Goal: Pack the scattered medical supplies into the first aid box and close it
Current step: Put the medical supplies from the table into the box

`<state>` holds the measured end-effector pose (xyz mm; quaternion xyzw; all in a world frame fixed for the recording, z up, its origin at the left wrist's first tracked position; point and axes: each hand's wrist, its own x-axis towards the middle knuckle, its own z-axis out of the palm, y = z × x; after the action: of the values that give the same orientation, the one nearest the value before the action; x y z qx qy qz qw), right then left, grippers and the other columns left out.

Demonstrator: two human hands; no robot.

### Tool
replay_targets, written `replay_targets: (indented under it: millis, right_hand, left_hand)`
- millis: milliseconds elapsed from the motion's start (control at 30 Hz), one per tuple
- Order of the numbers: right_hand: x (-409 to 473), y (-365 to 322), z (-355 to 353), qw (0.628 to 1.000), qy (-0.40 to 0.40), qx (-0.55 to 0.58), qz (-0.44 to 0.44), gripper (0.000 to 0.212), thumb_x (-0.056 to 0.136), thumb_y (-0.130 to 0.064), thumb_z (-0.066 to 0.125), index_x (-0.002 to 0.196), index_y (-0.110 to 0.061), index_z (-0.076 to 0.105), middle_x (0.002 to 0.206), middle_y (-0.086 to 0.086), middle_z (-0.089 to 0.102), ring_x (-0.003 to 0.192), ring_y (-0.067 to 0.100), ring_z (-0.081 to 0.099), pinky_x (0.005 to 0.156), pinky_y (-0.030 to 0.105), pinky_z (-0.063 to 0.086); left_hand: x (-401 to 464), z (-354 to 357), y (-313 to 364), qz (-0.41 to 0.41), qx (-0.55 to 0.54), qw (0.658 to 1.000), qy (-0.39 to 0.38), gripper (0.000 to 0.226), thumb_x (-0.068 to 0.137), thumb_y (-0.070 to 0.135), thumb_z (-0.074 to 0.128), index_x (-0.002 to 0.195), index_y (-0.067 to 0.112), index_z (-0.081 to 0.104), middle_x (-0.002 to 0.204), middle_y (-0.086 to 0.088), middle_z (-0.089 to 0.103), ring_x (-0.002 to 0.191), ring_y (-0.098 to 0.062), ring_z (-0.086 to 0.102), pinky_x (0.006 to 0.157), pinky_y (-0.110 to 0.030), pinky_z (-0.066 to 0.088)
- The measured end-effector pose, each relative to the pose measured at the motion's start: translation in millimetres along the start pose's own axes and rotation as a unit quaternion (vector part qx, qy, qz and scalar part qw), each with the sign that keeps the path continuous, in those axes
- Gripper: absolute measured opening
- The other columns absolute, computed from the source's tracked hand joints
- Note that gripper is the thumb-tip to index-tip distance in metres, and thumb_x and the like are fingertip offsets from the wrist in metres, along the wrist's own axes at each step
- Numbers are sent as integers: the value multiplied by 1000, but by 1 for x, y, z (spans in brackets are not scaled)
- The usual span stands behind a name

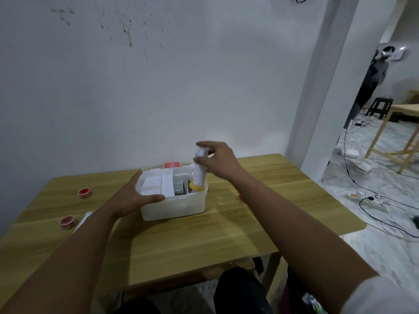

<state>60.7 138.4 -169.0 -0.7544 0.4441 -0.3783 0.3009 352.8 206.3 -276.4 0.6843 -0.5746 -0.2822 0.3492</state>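
The white first aid box (174,207) stands open in the middle of the wooden table (204,234), with white packets, a yellow item (195,188) and other supplies inside. My left hand (136,197) grips the box's front left rim, thumb along the front edge. My right hand (221,160) holds a white tube-like pack (200,172) upright over the box's right compartment, its lower end inside the box. The box's lid with a red label (172,165) lies behind the box.
Two red-and-white tape rolls (85,192) (67,222) lie on the table's left side, with a white flat item (85,217) by my left forearm. A small orange thing (239,196) peeks out beside my right forearm. Another person stands at the far right, by cables on the floor.
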Motion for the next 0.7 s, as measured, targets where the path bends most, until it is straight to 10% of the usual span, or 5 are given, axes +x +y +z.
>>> replay_targets:
  millis: [300, 700]
  right_hand:
    - [-33, 37, 39, 991, 37, -120, -55, 47, 91, -37, 74, 136, -26, 67, 121, 7, 65, 105, 23, 65, 88, 36, 55]
    - [-46, 51, 50, 926, -10, -368, -86, 41, 105, -47, 39, 112, -32, 76, 112, -2, 75, 112, 27, 62, 110, 57, 28]
  left_hand:
    - [1, -1, -3, 0, 2, 1000, -3, 143, 46, 80, 89, 163, 35, 20, 161, 7, 39, 139, -25, 46, 105, -54, 51]
    - [-1, 1, 2, -8, 0, 1000, 0, 152, 38, 84, 87, 164, 31, 19, 163, 4, 37, 140, -27, 44, 106, -54, 51]
